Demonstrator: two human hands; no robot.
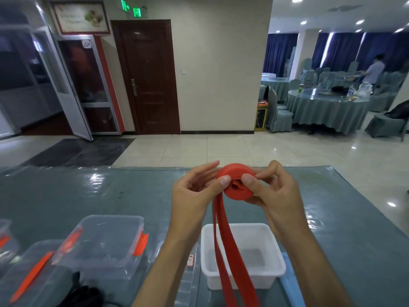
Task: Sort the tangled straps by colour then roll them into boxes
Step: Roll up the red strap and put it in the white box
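Note:
A red strap point(238, 173) is wound into a thick roll held up above the table. My left hand point(194, 193) pinches the roll's left side, thumb on its face. My right hand point(274, 193) grips the right side, thumb near the hollow centre. Two loose red tails point(230, 247) hang from the roll down over a white open box point(274, 269) that has nothing inside. A black strap point(84, 293) lies at the bottom left, partly hidden.
Clear lidded boxes with orange clips point(104, 242) stand stacked at the left on the teal table cover point(88, 191). A blue item point(290, 282) lies beside the white box. Beyond the table edge are tiled floor, a brown door and dining tables.

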